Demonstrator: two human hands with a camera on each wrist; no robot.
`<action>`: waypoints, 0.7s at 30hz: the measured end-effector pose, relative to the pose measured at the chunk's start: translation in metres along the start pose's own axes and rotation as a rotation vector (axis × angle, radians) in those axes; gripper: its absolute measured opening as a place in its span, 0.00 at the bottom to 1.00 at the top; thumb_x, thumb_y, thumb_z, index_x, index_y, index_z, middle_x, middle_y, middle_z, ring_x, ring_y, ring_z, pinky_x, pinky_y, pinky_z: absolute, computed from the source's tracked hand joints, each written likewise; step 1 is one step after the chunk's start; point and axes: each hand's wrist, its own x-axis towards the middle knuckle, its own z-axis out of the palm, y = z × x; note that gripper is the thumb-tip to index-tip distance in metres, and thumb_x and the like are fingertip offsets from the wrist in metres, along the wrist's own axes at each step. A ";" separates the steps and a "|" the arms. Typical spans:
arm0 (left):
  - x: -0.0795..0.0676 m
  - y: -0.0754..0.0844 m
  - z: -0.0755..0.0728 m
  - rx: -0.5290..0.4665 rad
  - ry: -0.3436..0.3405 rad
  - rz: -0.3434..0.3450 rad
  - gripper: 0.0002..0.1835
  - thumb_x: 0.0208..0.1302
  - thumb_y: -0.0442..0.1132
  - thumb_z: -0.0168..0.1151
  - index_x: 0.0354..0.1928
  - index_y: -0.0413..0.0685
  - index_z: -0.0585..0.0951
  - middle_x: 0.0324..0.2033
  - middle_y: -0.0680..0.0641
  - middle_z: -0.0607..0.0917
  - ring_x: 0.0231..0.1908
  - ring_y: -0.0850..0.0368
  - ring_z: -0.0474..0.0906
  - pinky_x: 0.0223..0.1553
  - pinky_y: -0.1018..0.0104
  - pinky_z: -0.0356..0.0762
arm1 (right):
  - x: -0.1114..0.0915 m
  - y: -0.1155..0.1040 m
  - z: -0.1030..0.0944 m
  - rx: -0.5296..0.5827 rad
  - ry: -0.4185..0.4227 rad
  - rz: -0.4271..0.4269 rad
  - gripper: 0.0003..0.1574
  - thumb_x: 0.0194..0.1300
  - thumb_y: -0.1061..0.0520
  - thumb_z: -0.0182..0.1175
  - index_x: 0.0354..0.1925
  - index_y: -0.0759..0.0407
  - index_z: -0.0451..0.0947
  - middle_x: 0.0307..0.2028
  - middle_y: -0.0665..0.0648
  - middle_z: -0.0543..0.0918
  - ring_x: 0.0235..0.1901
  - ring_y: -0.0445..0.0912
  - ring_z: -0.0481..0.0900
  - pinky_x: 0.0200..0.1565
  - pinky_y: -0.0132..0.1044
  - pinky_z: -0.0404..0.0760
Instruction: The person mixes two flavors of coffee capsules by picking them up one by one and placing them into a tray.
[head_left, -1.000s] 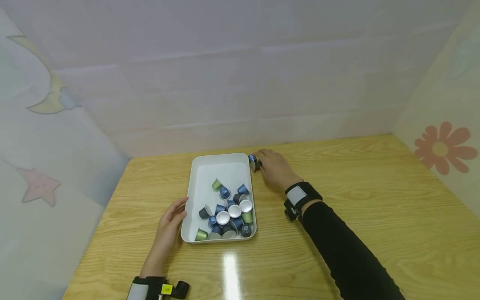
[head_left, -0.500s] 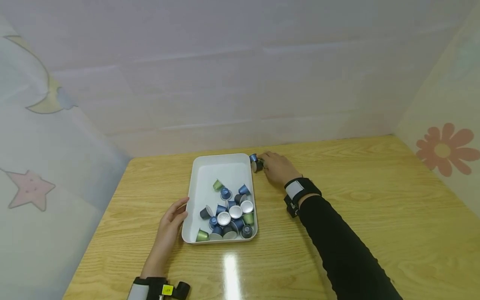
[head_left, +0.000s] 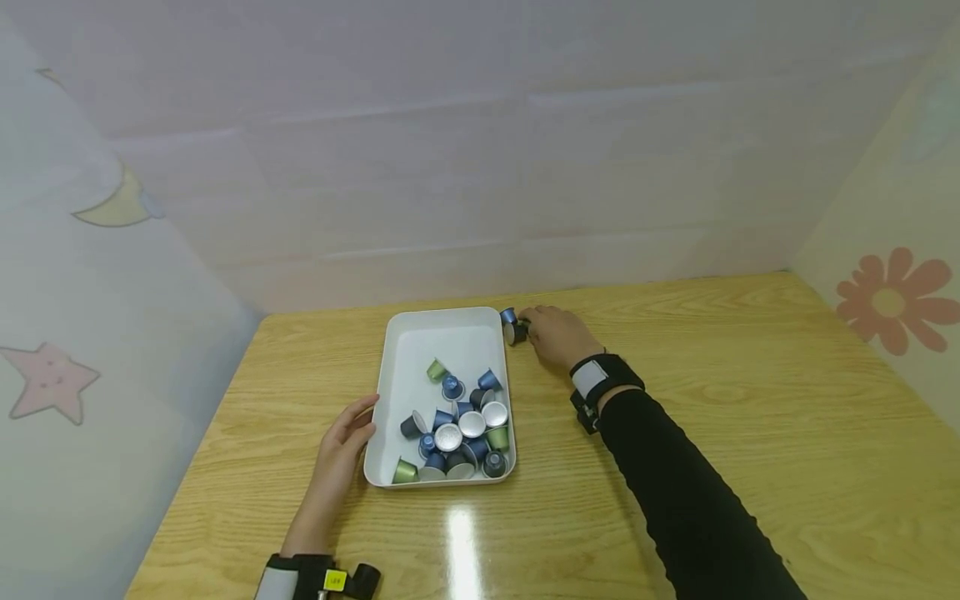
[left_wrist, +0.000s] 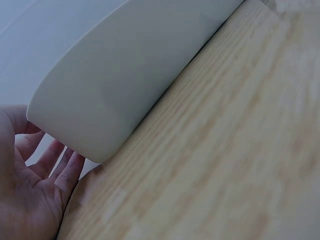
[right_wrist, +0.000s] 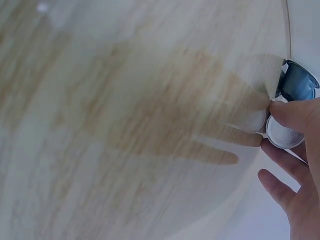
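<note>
In the head view, a white tray (head_left: 408,333) holds several blue, dark and green coffee capsules, mostly heaped in its near half. My left hand (head_left: 343,442) rests against the tray's left side. The left wrist view has its fingers, fairly straight, touching the outer wall (left_wrist: 115,75). Beyond the tray's far right corner, my right hand (head_left: 558,337) reaches down to the table. Its thumb and a finger pinch a coffee capsule whose silver lid (right_wrist: 284,134) faces the right wrist camera. Beside the fingertips lie a dark capsule (head_left: 514,334) and a blue capsule (head_left: 508,316).
The wooden table (head_left: 675,400) extends to both sides of the tray. A pale wall (head_left: 480,167) stands behind its far edge, and patterned walls flank it left and right.
Over the last second my right hand has shifted slightly right and towards me, and the capsules at its fingertips show more. My left hand stays at the tray.
</note>
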 end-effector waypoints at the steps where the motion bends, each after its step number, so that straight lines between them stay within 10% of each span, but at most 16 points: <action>1: 0.000 0.000 0.000 0.004 0.002 0.003 0.23 0.75 0.32 0.47 0.70 0.41 0.67 0.68 0.38 0.68 0.67 0.48 0.63 0.54 0.79 0.69 | 0.000 0.000 0.000 -0.003 0.002 -0.001 0.25 0.70 0.64 0.56 0.65 0.61 0.72 0.58 0.63 0.78 0.57 0.57 0.76 0.55 0.49 0.77; 21: 0.002 -0.003 -0.001 0.007 0.000 0.002 0.22 0.75 0.32 0.48 0.69 0.42 0.68 0.68 0.40 0.68 0.66 0.49 0.64 0.54 0.81 0.69 | -0.003 -0.013 -0.013 -0.043 0.020 -0.043 0.26 0.66 0.68 0.56 0.63 0.62 0.74 0.56 0.62 0.79 0.56 0.56 0.77 0.57 0.48 0.76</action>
